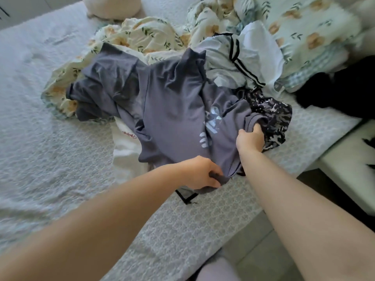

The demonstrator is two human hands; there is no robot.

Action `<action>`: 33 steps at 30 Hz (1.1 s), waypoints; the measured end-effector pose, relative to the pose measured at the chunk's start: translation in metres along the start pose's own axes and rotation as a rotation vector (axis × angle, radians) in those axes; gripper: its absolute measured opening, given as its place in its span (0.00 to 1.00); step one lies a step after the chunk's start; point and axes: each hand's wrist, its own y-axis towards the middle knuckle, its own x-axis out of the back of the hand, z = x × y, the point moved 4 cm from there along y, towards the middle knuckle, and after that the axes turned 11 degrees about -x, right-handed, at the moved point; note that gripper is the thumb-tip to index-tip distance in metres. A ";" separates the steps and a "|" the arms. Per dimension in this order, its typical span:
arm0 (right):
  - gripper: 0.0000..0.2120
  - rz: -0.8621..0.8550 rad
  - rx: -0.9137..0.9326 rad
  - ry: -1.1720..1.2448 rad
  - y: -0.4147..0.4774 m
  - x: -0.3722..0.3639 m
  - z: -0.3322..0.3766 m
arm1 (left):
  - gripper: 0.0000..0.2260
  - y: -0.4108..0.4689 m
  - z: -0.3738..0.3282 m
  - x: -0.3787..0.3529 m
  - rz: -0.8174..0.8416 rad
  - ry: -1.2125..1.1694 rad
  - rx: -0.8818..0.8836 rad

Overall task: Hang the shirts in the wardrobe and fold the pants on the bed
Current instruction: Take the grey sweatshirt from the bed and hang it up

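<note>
shirt [172, 110]: lying on the bed [40, 138] near its right edge, overlapping the duvet [142, 35]
cushion [113, 7]: sitting behind the duvet
clothes pile [243, 57]: lying right of the shirt

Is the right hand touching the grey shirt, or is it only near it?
Touching. The head view shows the right hand gripping a bunched edge of the grey shirt, with the cloth folded over its fingertips.

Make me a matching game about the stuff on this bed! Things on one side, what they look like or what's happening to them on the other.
Things:
1. grey shirt
2. flowered quilt
3. white garment
4. cream cushion

Matches:
A. has black stripes
B. gripped by the left hand and right hand
C. round, at the top edge of the picture
D. yellow flowers and green leaves, bunched up

Pairs: 1-B, 2-D, 3-A, 4-C
</note>
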 end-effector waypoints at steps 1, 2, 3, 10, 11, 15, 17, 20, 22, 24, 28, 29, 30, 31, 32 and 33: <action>0.21 -0.024 0.102 -0.123 -0.006 0.011 0.003 | 0.09 -0.001 -0.008 -0.003 0.030 0.032 -0.014; 0.21 -0.031 0.184 -0.212 -0.013 0.022 0.007 | 0.10 -0.001 -0.015 -0.004 0.050 0.062 -0.021; 0.20 -0.038 0.259 -0.274 -0.019 0.031 0.010 | 0.11 -0.003 -0.020 -0.003 0.055 0.084 -0.015; 0.15 0.021 0.768 -0.514 -0.075 0.068 0.022 | 0.11 -0.016 -0.041 0.058 -0.485 0.198 0.110; 0.15 0.029 0.821 -0.533 -0.083 0.072 0.020 | 0.11 -0.019 -0.045 0.066 -0.583 0.201 0.100; 0.16 0.061 0.977 -0.660 -0.108 0.089 0.010 | 0.23 -0.024 -0.070 0.082 -0.675 0.372 -0.132; 0.16 0.085 1.004 -0.745 -0.117 0.099 0.003 | 0.26 -0.023 -0.087 0.077 -0.555 0.628 -0.246; 0.14 0.100 1.032 -0.764 -0.129 0.118 -0.008 | 0.20 -0.020 -0.104 0.064 -0.378 0.932 -0.317; 0.14 0.080 1.049 -0.751 -0.136 0.131 -0.014 | 0.18 -0.019 -0.110 0.054 -0.305 1.021 -0.333; 0.14 0.075 1.076 -0.721 -0.144 0.144 -0.019 | 0.19 -0.018 -0.118 0.043 -0.255 1.087 -0.368; 0.11 0.044 1.081 -0.654 -0.150 0.170 -0.021 | 0.18 -0.015 -0.140 0.029 -0.202 1.140 -0.412; 0.10 0.028 1.064 -0.623 -0.149 0.177 -0.020 | 0.18 -0.015 -0.145 0.030 -0.199 1.136 -0.410; 0.09 0.004 1.043 -0.594 -0.148 0.186 -0.019 | 0.17 -0.015 -0.150 0.032 -0.202 1.123 -0.402; 0.08 -0.026 1.023 -0.575 -0.145 0.194 -0.018 | 0.16 -0.014 -0.156 0.035 -0.213 1.094 -0.391; 0.07 -0.055 1.002 -0.566 -0.143 0.203 -0.017 | 0.14 -0.014 -0.162 0.038 -0.235 1.048 -0.382; 0.06 -0.078 0.981 -0.562 -0.140 0.212 -0.016 | 0.11 -0.015 -0.169 0.041 -0.255 0.996 -0.380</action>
